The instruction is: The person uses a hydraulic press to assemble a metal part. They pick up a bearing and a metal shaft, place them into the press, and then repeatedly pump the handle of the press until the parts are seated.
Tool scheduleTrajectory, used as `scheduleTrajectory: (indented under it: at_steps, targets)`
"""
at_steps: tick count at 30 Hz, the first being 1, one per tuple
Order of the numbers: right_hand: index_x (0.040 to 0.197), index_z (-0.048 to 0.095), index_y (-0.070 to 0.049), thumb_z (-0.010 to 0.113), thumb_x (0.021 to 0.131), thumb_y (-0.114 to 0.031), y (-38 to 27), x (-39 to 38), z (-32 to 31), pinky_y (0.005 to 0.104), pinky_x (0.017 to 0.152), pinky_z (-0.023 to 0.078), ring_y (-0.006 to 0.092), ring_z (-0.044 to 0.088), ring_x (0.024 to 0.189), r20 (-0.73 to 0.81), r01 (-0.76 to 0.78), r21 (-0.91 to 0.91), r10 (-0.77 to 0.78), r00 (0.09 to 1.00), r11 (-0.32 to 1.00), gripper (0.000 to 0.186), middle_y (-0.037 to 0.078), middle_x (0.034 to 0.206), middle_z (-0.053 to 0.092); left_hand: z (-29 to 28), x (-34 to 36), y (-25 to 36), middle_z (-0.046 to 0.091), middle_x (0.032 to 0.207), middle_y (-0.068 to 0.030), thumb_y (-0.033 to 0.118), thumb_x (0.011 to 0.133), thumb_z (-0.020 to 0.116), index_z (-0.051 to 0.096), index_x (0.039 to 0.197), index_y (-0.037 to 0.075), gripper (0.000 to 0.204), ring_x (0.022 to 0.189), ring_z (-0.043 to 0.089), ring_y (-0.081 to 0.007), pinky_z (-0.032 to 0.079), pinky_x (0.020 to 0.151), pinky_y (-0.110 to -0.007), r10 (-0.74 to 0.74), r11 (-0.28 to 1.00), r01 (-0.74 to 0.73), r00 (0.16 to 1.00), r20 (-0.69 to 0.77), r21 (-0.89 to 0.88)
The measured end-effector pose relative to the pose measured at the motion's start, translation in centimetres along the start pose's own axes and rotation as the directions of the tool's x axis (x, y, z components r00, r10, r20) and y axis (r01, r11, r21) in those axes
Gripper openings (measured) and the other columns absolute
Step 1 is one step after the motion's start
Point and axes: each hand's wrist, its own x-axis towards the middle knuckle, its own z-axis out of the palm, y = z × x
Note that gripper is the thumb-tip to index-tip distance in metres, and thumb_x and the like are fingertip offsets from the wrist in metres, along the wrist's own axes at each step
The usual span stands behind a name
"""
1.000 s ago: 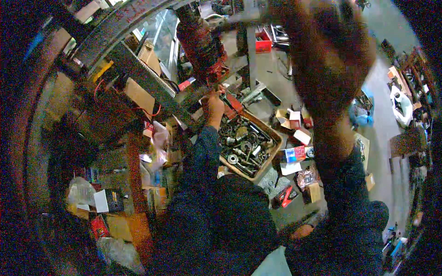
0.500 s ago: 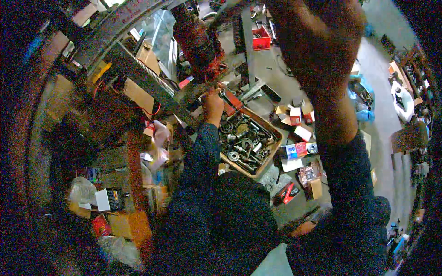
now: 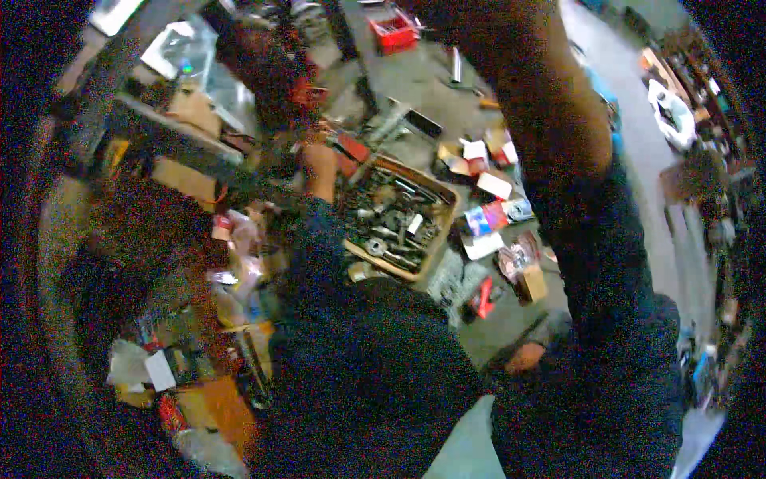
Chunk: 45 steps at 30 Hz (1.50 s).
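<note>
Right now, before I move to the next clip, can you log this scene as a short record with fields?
Left side: left hand beside a red part; its grip is too blurred to tell
Right side: right hand raised at the picture's top edge, dark; its hold cannot be told
Container: tan-rimmed tray
Contents: loose metal parts
Right of tray: red-and-white carton
Top of view: red bin
Image: blurred, grainy

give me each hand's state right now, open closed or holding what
Left hand: near the red piece; too blurred to tell open, closed or holding.
Right hand: raised at the top edge, dark and blurred; cannot be told.
</note>
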Motion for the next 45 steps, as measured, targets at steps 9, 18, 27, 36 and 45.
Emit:
scheduleTrajectory:
  at_steps: [9, 18, 27, 36, 45]
  targets:
    - [0.098, 0.07, -0.019, 0.07, 0.074, -0.027, -2.6, -14.6, 0.2, 0.0308, 0.037, 0.034, 0.0153, 0.047, 0.044, 0.188, 0.041, 0.474, -0.147, 0.971, 0.879, 0.026, 0.0, 0.057, 0.048, 0.1, 0.6, -0.1, 0.061, 0.113, -0.0169, 0.003, 0.083, 0.047, 0.057, 0.111, 0.006, 0.029, 0.106, 0.056, -0.0323, 0.044, 0.09, -0.041, -0.034, 0.99, 0.024, 0.997, 0.071, 0.142]
    - [0.092, 0.069, -0.023, 0.073, 0.07, -0.023, 0.4, -5.5, -1.9, 0.0313, 0.04, 0.035, 0.0171, 0.049, 0.046, 0.018, 0.044, -0.04, -0.043, 0.999, 0.998, 0.022, 0.001, 0.058, 0.049, 1.3, 0.5, 0.1, 0.058, 0.118, -0.0191, 0.004, 0.084, 0.046, 0.055, 0.112, 0.004, 0.03, 0.112, 0.053, -0.0341, 0.042, 0.095, -0.042, -0.129, 0.966, 0.086, 0.978, 0.165, 0.244]
    - [0.092, 0.068, -0.016, 0.079, 0.067, -0.028, -2.9, -11.5, -3.0, 0.0317, 0.044, 0.04, 0.0201, 0.053, 0.05, 0.607, -0.221, -0.017, 0.186, 0.772, 0.975, 0.03, 0.003, 0.058, 0.051, -1.9, 0.9, 2.9, 0.06, 0.11, -0.0217, 0.006, 0.087, 0.049, 0.061, 0.103, -0.001, 0.021, 0.105, 0.056, -0.0362, 0.043, 0.09, -0.039, -0.152, 0.979, 0.115, 0.962, 0.228, 0.17]
    - [0.093, 0.063, -0.005, 0.07, 0.083, -0.022, 1.4, -8.0, -0.4, 0.0243, 0.054, 0.046, 0.0105, 0.058, 0.063, -0.164, -0.199, 0.537, 0.333, 0.929, 0.82, 0.02, 0.004, 0.076, 0.063, -3.1, 0.3, 0.3, 0.062, 0.094, -0.0206, 0.002, 0.085, 0.054, 0.055, 0.109, 0.002, 0.023, 0.089, 0.059, -0.0378, 0.047, 0.079, -0.042, 0.011, 0.992, -0.024, 0.994, 0.111, 0.121]
    - [0.145, 0.021, -0.005, 0.055, 0.094, -0.033, -5.8, -26.6, 8.3, 0.0312, 0.077, 0.052, 0.023, 0.059, 0.098, 0.71, -0.902, 0.428, 0.639, 0.297, -0.057, 0.068, 0.017, 0.121, 0.052, -3.2, -3.6, 8.8, 0.062, 0.098, -0.0196, 0.004, 0.082, 0.059, 0.062, 0.09, 0.001, 0.01, 0.088, 0.059, -0.0363, 0.047, 0.083, -0.043, 0.427, 0.875, -0.384, 0.9, -0.094, 0.296]
